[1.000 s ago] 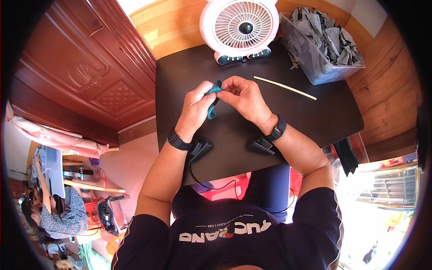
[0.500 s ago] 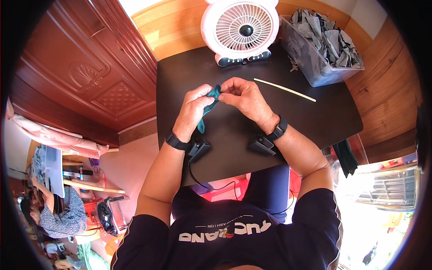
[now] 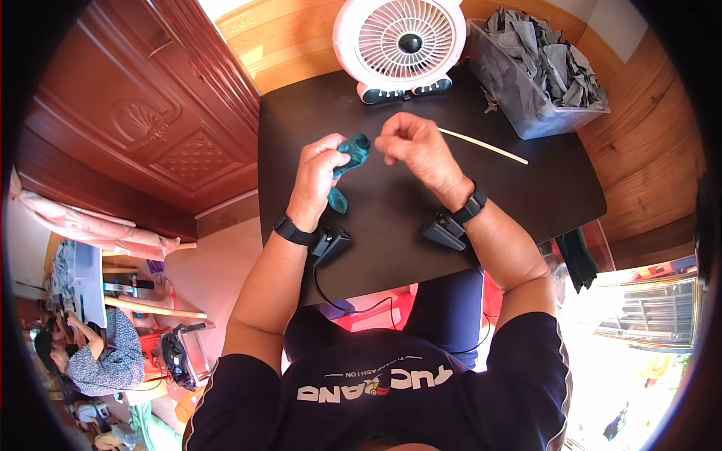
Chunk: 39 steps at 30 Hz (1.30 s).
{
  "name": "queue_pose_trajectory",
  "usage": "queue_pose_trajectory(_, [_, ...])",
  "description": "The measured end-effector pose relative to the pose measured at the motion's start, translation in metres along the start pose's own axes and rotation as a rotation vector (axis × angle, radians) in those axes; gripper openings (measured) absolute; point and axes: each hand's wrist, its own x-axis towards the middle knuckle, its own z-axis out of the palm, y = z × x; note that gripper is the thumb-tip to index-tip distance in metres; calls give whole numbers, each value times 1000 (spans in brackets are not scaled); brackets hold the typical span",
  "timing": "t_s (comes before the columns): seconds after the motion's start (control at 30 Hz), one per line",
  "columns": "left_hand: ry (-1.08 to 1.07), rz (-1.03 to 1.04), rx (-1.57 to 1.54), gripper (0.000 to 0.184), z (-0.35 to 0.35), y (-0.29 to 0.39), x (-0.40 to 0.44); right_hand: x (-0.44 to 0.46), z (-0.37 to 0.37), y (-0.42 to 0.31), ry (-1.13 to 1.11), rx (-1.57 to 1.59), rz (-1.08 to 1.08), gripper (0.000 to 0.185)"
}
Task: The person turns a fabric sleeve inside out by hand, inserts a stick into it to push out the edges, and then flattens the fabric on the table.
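A teal piece of velvety cloth (image 3: 353,154) is gripped in my left hand (image 3: 317,174), thumb on top. One end of it sticks up past my fingers and another hangs below the palm. My right hand (image 3: 418,150) is just to the right of the cloth, slightly apart from it, with thumb and forefinger pinched together. Whether anything thin is between those fingertips I cannot make out. Beyond my right hand a thin pale strip (image 3: 485,146) lies on the black table (image 3: 376,248).
At the back of the table stands a pink-and-white fan (image 3: 410,43). A clear plastic bin (image 3: 538,120) heaped with grey cloth pieces (image 3: 549,64) is at the back right. Dark green cloth (image 3: 577,259) hangs by the right edge. Another person (image 3: 105,353) sits far left.
My right hand has come away from the cloth, moving slightly right and up. My left hand still grips the cloth, whose upper end now shows more openly.
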Motion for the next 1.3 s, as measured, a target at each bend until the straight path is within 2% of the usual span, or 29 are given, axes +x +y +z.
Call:
queue_pose_trajectory(0.1, [3,-2,-78,11,-8,-1,3,4,-6,-1,38,82,-64,9])
queue_pose_trajectory(0.23, [-10,4,17,9,-2,1,1,2,7,10,34,-95,-246,5])
queue_pose_trajectory(0.27, [1,0,-2,8,-1,1,0,0,8,11,-7,-138,-256,11])
queue_pose_trajectory(0.37, [-4,1,4,8,1,-1,0,-5,14,6,-1,-315,-207,14])
queue_pose_trajectory(0.4, [-12,-9,-20,8,2,-2,-1,-5,15,7,-10,-259,-167,17])
queue_pose_trajectory(0.5, [-43,-12,-49,8,2,-3,-1,-7,13,1,-12,-444,-290,18])
queue_pose_trajectory(0.7, [-48,17,30,8,8,-2,-3,-8,11,-5,97,-682,-362,13])
queue_pose_trajectory(0.77, [-22,16,33,8,2,-2,-2,-1,4,-1,238,-638,-454,8])
queue_pose_trajectory(0.8, [1,18,33,7,-4,-4,0,10,-7,12,313,-520,-524,6])
queue_pose_trajectory(0.83, [57,18,-20,6,-10,0,3,15,-20,5,382,-310,-373,6])
queue_pose_trajectory(0.9, [75,15,-71,6,-13,-2,5,14,-21,0,286,-134,-281,13])
queue_pose_trajectory(0.97, [57,-1,-35,6,-11,-2,5,13,-11,9,144,-137,-371,25])
queue_pose_trajectory(1.0, [49,-11,-19,7,-10,-2,4,5,-4,3,80,-188,-304,34])
queue_pose_trajectory(1.03, [19,12,24,7,-8,-3,4,2,4,8,35,-155,-250,35])
queue_pose_trajectory(1.1, [-39,57,110,8,-3,-6,2,1,10,16,-118,-256,-190,34])
queue_pose_trajectory(1.13, [-38,100,205,8,1,-2,0,1,10,14,-136,-315,-174,25])
queue_pose_trajectory(1.23, [-57,188,244,10,-4,-11,6,3,2,5,-67,24,-65,15])
queue_pose_trajectory(1.3, [-50,190,240,10,-9,-14,8,4,-4,2,29,104,-127,9])
